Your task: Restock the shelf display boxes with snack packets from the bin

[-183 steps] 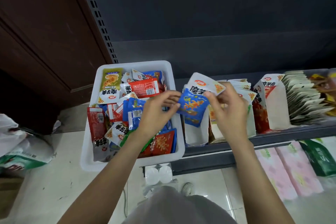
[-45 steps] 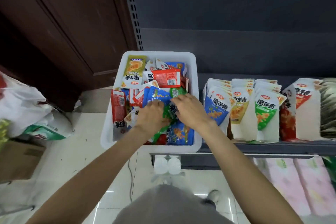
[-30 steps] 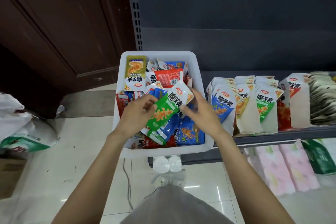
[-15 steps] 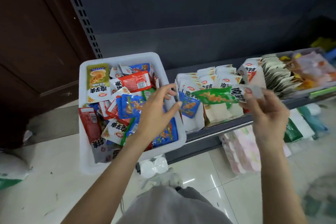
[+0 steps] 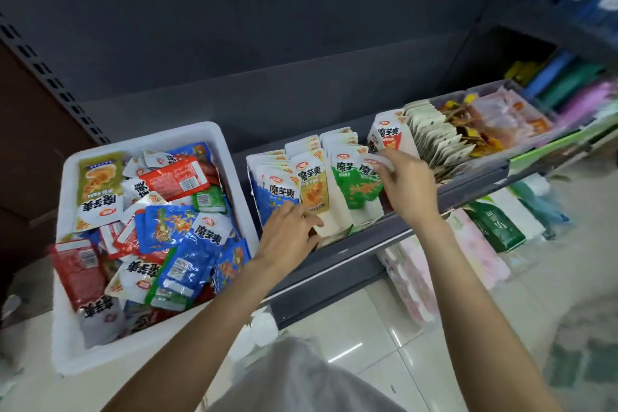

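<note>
Green packet (image 5: 363,186) pinched by right hand (image 5: 406,186) at box top edge; left hand (image 5: 289,237) relaxed, fingers on shelf's front lip.

Bare forearms, light grey garment (image 5: 301,378)

Mixed snack packets (image 5: 174,227) are lying jumbled in the white bin (image 5: 230,157); upright packets are filling the display boxes (image 5: 337,227) on the shelf.

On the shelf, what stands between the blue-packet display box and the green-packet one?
In the head view, a box of yellow-orange packets stands between the blue-packet box and the green-packet box.
</note>
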`<state>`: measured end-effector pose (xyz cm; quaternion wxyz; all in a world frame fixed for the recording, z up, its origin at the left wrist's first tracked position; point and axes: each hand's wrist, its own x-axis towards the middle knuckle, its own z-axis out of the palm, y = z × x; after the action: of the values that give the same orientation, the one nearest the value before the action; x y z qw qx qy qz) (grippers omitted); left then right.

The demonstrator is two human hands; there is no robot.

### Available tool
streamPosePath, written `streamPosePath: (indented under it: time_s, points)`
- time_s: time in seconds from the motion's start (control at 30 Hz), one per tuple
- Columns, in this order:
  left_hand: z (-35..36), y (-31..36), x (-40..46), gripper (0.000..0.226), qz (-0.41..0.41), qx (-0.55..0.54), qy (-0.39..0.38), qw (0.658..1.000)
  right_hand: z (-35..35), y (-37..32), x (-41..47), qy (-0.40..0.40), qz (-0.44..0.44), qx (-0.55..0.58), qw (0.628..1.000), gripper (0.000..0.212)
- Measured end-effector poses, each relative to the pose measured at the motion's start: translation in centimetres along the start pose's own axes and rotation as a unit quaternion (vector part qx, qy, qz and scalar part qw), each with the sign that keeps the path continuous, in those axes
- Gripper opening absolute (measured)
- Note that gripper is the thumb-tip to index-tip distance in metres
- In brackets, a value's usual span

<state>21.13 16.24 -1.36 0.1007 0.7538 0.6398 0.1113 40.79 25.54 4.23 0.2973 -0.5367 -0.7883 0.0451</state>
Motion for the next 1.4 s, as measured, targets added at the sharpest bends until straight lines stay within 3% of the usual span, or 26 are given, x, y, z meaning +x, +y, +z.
streamPosePath:
  time_s: [0.13, 0.2, 0.27, 0.33, 0.43, 0.5, 0.57, 0.63, 0.7, 0.8, 0.87, 1.0, 1.13, 1.2, 1.27, 1.33, 1.4]
  points:
    - [0.6, 0.1, 0.3, 0.029, 0.002, -0.007, -0.007, 1.0, 2.8, 0.7, 2.3, -0.127, -0.012, -0.023, 0.992, 0.028]
    - [0.8, 0.0, 0.3, 0.029, 0.005, -0.011, -0.008, 1.0, 3.9, 0.9, 2.9, -0.141, -0.001, -0.014, 0.99, 0.027]
    - [0.7, -0.1, 0.1, 0.028, 0.0, -0.028, 0.008, 1.0, 4.2, 1.1, 3.0, -0.102, 0.022, 0.022, 0.994, 0.025]
    - [0.1, -0.2, -0.2, 0.024, -0.001, -0.051, 0.071, 0.996, 3.5, 0.9, 2.3, -0.016, 0.049, 0.066, 0.997, 0.024]
    - [-1.7, -0.5, -1.5, 0.02, -0.002, -0.105, 0.262, 0.959, 1.9, -1.2, -0.2, 0.077, 0.058, 0.125, 0.987, 0.02]
    - [-3.2, -1.2, -2.9, 0.018, -0.026, -0.13, 0.353, 0.926, 1.6, -3.8, -1.8, 0.051, 0.043, 0.193, 0.979, 0.018]
    - [-4.2, -2.7, -4.9, 0.02, -0.078, -0.125, 0.389, 0.909, 2.2, -6.8, -2.9, -0.01, -0.005, 0.248, 0.969, 0.016]
    - [-4.7, -5.2, -7.2, 0.019, -0.155, -0.101, 0.362, 0.914, 3.6, -9.9, -3.5, -0.073, -0.086, 0.247, 0.962, 0.015]
    - [-4.5, -8.6, -9.3, 0.017, -0.25, -0.081, 0.264, 0.928, 5.5, -13.0, -3.7, -0.132, -0.165, 0.21, 0.954, 0.017]
    - [-3.8, -12.5, -11.5, 0.05, -0.356, -0.055, 0.061, 0.931, 9.2, -16.8, -3.6, -0.224, -0.258, 0.138, 0.93, 0.026]
    - [-3.5, -13.0, -12.0, 0.063, -0.365, -0.03, -0.024, 0.93, 11.7, -18.6, -3.5, -0.274, -0.328, 0.023, 0.904, 0.036]
    - [-3.6, -12.2, -11.0, 0.061, -0.355, 0.068, -0.074, 0.929, 14.7, -20.4, -2.9, -0.322, -0.339, -0.129, 0.874, 0.038]
    - [-3.8, -12.9, -10.5, 0.041, -0.361, 0.023, -0.084, 0.928, 15.7, -20.8, -2.9, -0.326, -0.304, -0.11, 0.888, 0.029]
    - [-3.8, -12.9, -10.9, 0.027, -0.366, -0.05, -0.023, 0.929, 15.4, -20.9, -3.1, -0.326, -0.222, -0.005, 0.919, 0.033]
    - [-4.1, -12.2, -11.6, 0.021, -0.357, -0.135, 0.123, 0.916, 14.5, -20.9, -3.3, -0.316, -0.119, 0.12, 0.934, 0.039]
    - [-4.6, -11.2, -12.3, 0.017, -0.272, -0.168, 0.298, 0.9, 13.2, -21.0, -3.5, -0.292, 0.005, 0.275, 0.916, 0.052]
    - [-5.0, -10.5, -12.7, 0.016, -0.119, -0.093, 0.386, 0.91, 11.8, -20.6, -3.4, -0.269, 0.124, 0.395, 0.87, 0.065]
